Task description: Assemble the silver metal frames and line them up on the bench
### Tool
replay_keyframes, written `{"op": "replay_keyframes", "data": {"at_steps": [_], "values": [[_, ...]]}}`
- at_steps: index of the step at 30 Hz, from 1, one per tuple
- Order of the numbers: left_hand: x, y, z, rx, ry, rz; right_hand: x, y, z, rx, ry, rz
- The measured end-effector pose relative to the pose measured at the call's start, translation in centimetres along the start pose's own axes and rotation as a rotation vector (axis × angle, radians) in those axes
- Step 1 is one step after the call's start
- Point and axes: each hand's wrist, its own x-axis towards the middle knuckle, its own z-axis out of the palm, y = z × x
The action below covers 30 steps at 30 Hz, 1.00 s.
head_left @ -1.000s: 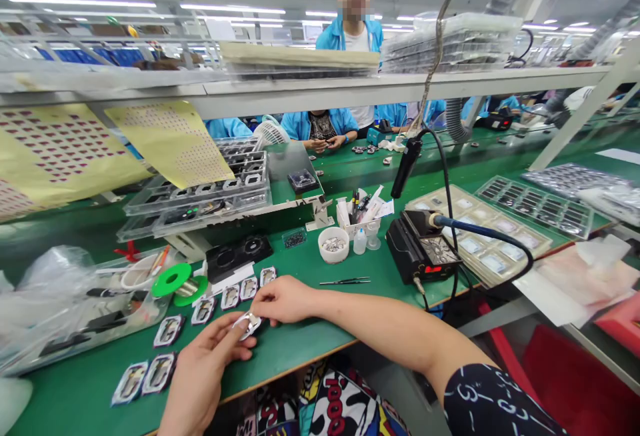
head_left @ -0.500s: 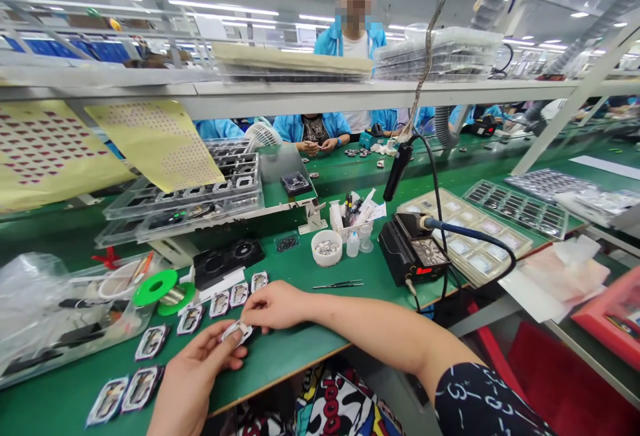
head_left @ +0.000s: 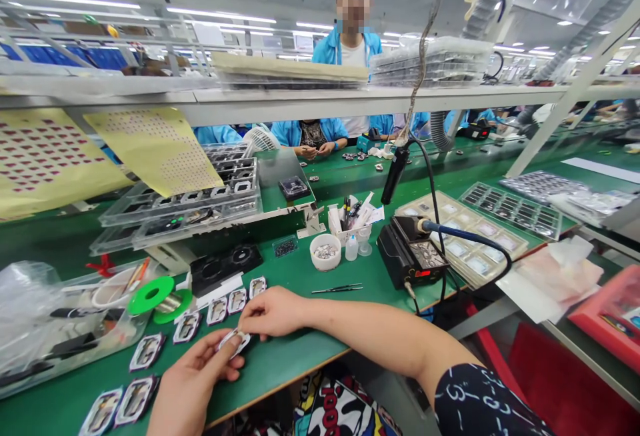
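Observation:
My left hand (head_left: 190,383) and my right hand (head_left: 273,311) meet over the green bench, both pinching one small white-framed part (head_left: 233,340) just above the mat. Thumb and fingers of the left hand close on its near edge; the right hand's fingertips grip its far edge. A row of similar framed parts (head_left: 217,309) lies on the mat just behind my hands, and two more (head_left: 120,404) sit at the lower left.
A green solder spool (head_left: 153,295) and a clear bin (head_left: 60,329) stand left. Tweezers (head_left: 337,288), a white cup (head_left: 325,251), and a black soldering station (head_left: 413,259) with its cable lie right. Component trays (head_left: 200,196) sit behind. People in blue work across the bench.
The view has drifted slightly; my hands with the part now sit a little lower and further left. Both grips stay unchanged.

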Motion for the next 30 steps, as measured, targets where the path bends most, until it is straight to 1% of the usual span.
{"op": "replay_keyframes", "data": {"at_steps": [3, 8, 14, 18, 23, 25, 30], "values": [[0.0, -0.2, 0.0, 0.026, -0.001, 0.012, -0.1, -0.2, 0.0, -0.007, -0.002, -0.005], [0.1, -0.5, 0.0, 0.072, 0.010, 0.015, -0.3, -0.5, 0.2, -0.030, 0.010, 0.039], [0.2, -0.8, 0.0, 0.094, 0.024, 0.001, 0.1, 0.4, 0.4, -0.005, 0.000, -0.002], [0.1, -0.7, 0.1, 0.102, 0.024, 0.001, 0.2, 0.6, 0.4, 0.011, -0.001, 0.011], [-0.1, -0.2, 0.2, 0.096, 0.043, 0.002, 0.0, 0.2, 0.5, -0.025, 0.003, 0.024], [-0.2, -0.1, 0.3, 0.116, 0.047, 0.013, -0.1, 0.0, 0.5, -0.055, 0.023, 0.016], [-0.3, -0.6, 0.4, 0.177, 0.058, 0.061, -0.1, -0.3, 0.7, -0.086, 0.135, -0.016]]}}
